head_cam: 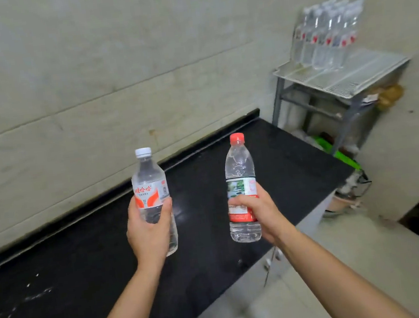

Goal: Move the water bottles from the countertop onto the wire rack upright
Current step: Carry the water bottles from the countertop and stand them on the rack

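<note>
My left hand [148, 232] grips a clear water bottle with a white cap [150, 182] and an orange-and-white label, held upright above the black countertop [58, 270]. My right hand [260, 213] grips a second clear bottle with a red cap [238, 165] and a green-and-red label, also upright above the counter. At the far right stands the wire rack [366, 73] on grey legs. Several clear bottles [328, 36] stand upright on the back of its top shelf.
A tiled wall runs behind the counter. Under the rack lie a green object [339, 153] and white bags. A brown item [390, 95] hangs by the rack's right side. Pale cabinet fronts and a light floor lie below the counter's right edge.
</note>
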Demonstrator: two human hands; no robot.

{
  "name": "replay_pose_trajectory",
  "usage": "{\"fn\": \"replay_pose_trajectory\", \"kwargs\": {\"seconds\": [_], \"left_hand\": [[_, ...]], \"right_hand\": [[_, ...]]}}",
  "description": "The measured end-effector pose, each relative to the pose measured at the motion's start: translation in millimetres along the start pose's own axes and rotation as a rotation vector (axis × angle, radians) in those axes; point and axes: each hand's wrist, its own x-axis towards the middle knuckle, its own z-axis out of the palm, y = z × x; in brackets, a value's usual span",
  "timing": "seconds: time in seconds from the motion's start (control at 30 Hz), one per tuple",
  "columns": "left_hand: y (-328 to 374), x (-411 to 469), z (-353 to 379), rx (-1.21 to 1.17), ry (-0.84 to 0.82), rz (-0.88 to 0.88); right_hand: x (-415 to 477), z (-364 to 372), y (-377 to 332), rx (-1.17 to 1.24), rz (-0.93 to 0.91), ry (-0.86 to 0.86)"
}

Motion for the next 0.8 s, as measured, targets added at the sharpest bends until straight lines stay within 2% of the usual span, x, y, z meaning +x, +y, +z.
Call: {"fn": "replay_pose_trajectory", "kwargs": {"seconds": [0.3,0.47,0.8], "left_hand": [[86,-114,186,-0.017,-0.303,0.075],[112,-131,293,-0.007,-0.434,0.119],[162,-123,549,-0.144,-0.554,0.122]], "right_hand": [[-48,-219,-47,0.214,-0.083,0.321],[-45,-316,-83,0.537,-0.010,0.319],[25,-499,-171,0.618,-0.014,0.462]]}}
